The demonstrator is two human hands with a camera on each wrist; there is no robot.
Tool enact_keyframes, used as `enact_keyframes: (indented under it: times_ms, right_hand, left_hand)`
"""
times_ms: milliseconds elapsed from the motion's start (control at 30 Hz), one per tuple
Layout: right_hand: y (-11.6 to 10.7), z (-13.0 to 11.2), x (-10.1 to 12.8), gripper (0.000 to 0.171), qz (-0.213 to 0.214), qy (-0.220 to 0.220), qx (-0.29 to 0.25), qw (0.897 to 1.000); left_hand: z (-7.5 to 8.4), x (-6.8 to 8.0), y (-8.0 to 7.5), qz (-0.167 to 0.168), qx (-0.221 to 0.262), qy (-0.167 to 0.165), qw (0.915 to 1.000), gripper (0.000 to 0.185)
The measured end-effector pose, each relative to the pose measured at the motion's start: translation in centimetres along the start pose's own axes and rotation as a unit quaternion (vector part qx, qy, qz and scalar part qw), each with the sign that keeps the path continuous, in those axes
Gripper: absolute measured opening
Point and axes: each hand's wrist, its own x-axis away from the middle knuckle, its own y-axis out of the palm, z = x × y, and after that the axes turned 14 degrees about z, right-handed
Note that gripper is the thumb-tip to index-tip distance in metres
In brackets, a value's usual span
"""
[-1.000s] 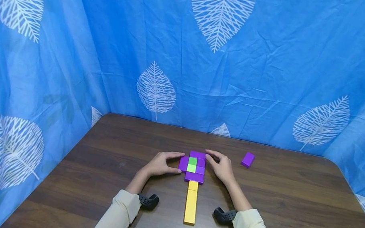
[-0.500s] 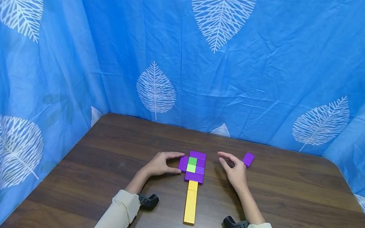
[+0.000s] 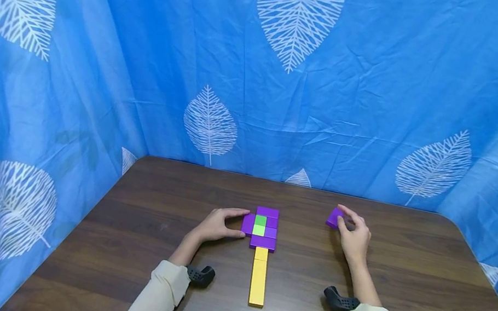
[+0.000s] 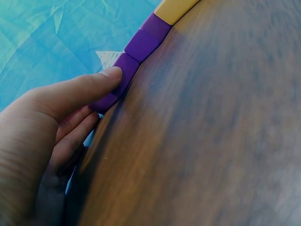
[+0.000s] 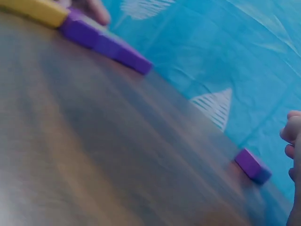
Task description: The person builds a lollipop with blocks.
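My left hand [image 3: 216, 224] pinches a purple block [image 3: 247, 224] between thumb and fingertips, at the left side of a flat figure of blocks. In the left wrist view the thumb [image 4: 112, 76] lies on that block's near end, with the fingers [image 4: 77, 134] at its far end. More purple blocks [image 3: 262, 243] surround a green block [image 3: 260, 220] and a light green block [image 3: 258, 230]. My right hand [image 3: 354, 243] is over a loose purple block [image 3: 333, 218], thumb and index finger spread beside it. In the right wrist view a gap shows between the fingers and this block [image 5: 253, 166].
A short yellow block [image 3: 261, 253] and a long yellow block [image 3: 258, 284] run from the figure toward the near edge of the wooden table [image 3: 130, 290]. A blue curtain with white leaf prints [image 3: 225, 62] hangs behind. Both wrists carry black camera mounts [image 3: 200, 276].
My right hand has left the right side of the figure and moved right to the loose purple block. The left hand stays at its block.
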Motion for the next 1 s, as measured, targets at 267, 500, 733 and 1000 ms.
enact_keyframes:
  times_ms: [267,500,733,1000]
  right_hand:
    - [-1.2,2.4,-1.1,0.041,-0.043,0.011,0.055,0.997]
    - [-1.6,3.1,-2.1,0.063,-0.132,0.006,0.088,0.987]
    - [-1.5,3.0,-2.4,0.074,-0.178,-0.017,0.113,0.977]
    - [-1.5,3.3,-2.1,0.074,-0.198,-0.031,0.146,0.969]
  left_hand:
    - [-0.2,0.0,0.0,0.001,-0.006,0.004,1.0000,0.062]
    - [-0.1,0.0,0.1,0.000,-0.006,0.002,1.0000,0.063]
    - [0.0,-0.1,-0.1,0.004,-0.005,0.009,0.9999,0.062]
    - [-0.2,0.0,0.0,0.002,-0.007,0.011,0.9999,0.063]
